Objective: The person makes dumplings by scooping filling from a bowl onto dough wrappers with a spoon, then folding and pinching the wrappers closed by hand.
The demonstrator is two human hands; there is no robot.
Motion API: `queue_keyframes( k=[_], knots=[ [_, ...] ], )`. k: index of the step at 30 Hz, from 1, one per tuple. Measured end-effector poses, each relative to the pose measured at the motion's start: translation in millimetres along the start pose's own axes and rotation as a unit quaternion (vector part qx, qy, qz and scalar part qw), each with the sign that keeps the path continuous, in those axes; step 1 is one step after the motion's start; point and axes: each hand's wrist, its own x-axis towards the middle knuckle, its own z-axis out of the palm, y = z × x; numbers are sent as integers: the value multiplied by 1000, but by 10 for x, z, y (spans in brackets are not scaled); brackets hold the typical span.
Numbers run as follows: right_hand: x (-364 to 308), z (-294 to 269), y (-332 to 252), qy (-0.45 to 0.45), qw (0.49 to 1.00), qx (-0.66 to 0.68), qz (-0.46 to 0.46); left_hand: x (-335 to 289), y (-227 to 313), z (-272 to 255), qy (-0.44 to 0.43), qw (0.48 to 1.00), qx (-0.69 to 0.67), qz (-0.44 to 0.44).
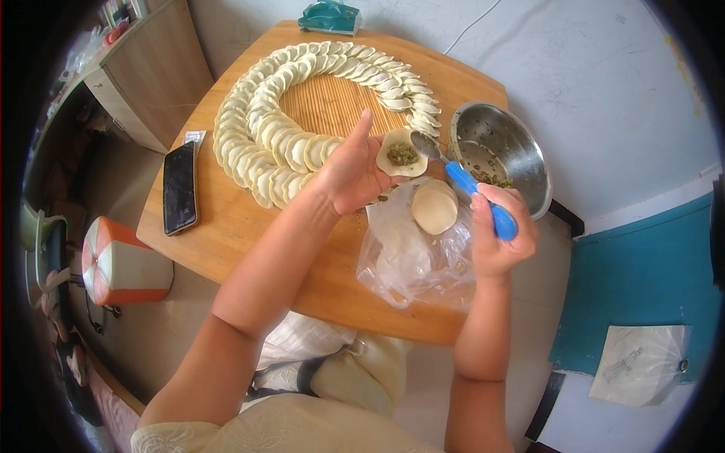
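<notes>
A round dumpling wrapper (390,167) lies on the fingers of my left hand (352,170), the thumb pointing up and away. Green chopped filling (402,154) sits in the middle of the wrapper. My right hand (504,230) is wrapped round the blue handle of a spoon (483,192), whose metal bowl is at the wrapper's right edge. Right of it stands a steel bowl (540,162) with bits of filling on its wall and bottom. Below the wrapper, a stack of round wrappers (434,208) rests on a clear plastic bag (393,260).
Folded dumplings (260,124) lie in overlapping rings on a round slatted mat (321,98). A phone (180,189) is near the left edge of the wooden table (226,230). At the back stands a green tissue pack (330,18). An orange and white stool (124,260) stands left of the table.
</notes>
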Motion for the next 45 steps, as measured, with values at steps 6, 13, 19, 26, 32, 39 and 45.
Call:
queue_keyframes(
  k=[6, 13, 19, 26, 32, 39, 45],
  knots=[
    [101, -140, 49, -91, 995, 41, 29, -26, 30, 54, -9, 1000, 6, -23],
    [115, -106, -7, -169, 985, 30, 20, -11, 48, -34, -53, 998, 20, -17],
    [92, -104, 39, -178, 983, 28, 20, 17, 38, -71, -26, 999, -17, -25],
    [108, -120, 51, -137, 989, 48, 26, -4, 47, -68, -28, 999, -23, -27],
    [-2, -156, 25, -42, 960, 149, 232, 6, 9, -17, -18, 999, -24, -19],
    [-19, -108, 58, -50, 962, 133, 232, 22, -13, -55, -43, 999, 3, -13],
    [-7, -110, 7, -28, 950, 147, 273, 20, -26, -38, -23, 1000, 7, -12]
  ],
)
